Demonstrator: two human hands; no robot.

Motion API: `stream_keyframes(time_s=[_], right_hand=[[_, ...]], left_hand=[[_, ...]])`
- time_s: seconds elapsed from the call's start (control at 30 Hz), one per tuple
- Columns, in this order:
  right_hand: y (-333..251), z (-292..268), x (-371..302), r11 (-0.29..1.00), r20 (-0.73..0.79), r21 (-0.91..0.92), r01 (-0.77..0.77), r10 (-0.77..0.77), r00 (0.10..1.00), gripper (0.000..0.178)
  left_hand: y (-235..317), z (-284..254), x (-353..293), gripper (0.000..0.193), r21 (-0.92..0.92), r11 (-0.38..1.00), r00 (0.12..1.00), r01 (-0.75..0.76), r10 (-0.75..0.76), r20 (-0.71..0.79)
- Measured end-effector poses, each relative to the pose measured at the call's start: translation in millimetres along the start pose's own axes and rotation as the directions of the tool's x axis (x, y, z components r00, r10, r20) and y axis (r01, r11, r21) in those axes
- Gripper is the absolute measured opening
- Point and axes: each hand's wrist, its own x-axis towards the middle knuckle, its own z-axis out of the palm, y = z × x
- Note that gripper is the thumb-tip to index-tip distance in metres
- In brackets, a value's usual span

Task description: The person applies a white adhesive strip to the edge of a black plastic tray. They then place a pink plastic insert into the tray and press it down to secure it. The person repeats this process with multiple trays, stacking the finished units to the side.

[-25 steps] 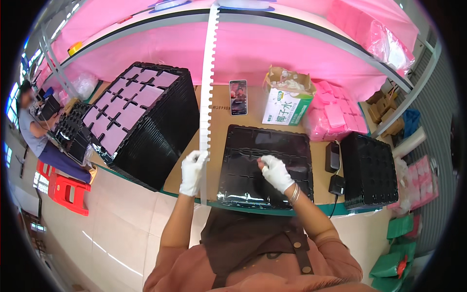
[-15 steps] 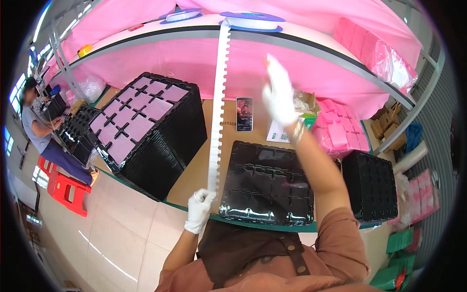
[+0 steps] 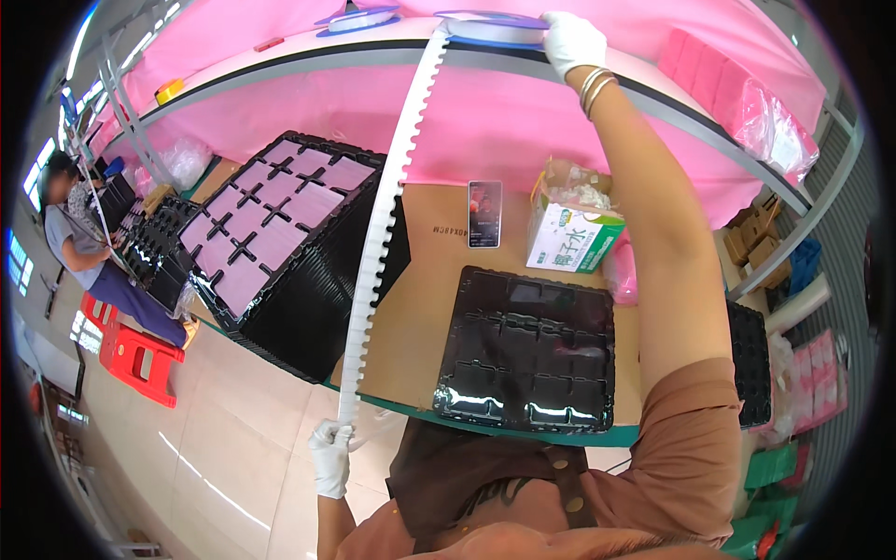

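A long white strip with a notched edge (image 3: pixel 386 201) runs from a blue-flanged reel (image 3: pixel 492 40) on the shelf down to the table's front. My left hand (image 3: pixel 331 455), in a white glove, is closed around the strip's lower end, just beyond the table edge. Up at the shelf my gloved right hand (image 3: pixel 572 45) grips the right rim of the reel, its fingertips partly hidden. Between my arms a black plastic tray (image 3: pixel 525 350) lies on the cardboard-covered table. A tall stack of black trays (image 3: pixel 308 289) stands left of the strip, its top one filled with pink pieces.
A phone (image 3: pixel 484 215) stands behind the tray, beside a green-and-white carton (image 3: pixel 571 224). A second reel (image 3: pixel 357 21) and wrapped pink blocks (image 3: pixel 733 103) sit on the shelf. More black trays (image 3: pixel 749 359) are at right. A person (image 3: pixel 84 243) works far left, near a red stool (image 3: pixel 145 364).
My right hand has risen from above the carton to the reel's rim. My left hand has moved down and left with the strip's end, so the strip slants more.
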Motion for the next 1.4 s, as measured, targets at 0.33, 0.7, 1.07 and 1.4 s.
stream_keyframes(time_s=[0.33,0.7,1.07,1.4], right_hand=[[-14.7,28.0,-36.4,0.946,0.091,0.253,0.203,-0.233,0.968,0.024],[-53.1,23.1,-360.3,0.444,0.514,0.8,-0.403,-0.164,0.842,0.018],[-143.8,-5.0,-464.6,-0.058,0.86,0.487,-0.871,-0.14,0.49,0.021],[-128.3,-3.9,-474.8,0.031,0.795,0.606,-0.795,-0.05,0.604,0.008]], left_hand=[[-121.2,-27.3,-17.9,0.013,0.364,0.917,0.987,0.16,-0.149,-0.06],[-0.5,45.2,-3.5,0.015,-0.291,0.918,0.947,0.27,-0.199,0.254],[49.9,158.2,36.4,0.026,-0.478,0.847,0.972,0.23,-0.18,0.149],[30.1,168.5,34.8,0.029,-0.529,0.793,0.948,0.3,-0.188,0.256]])
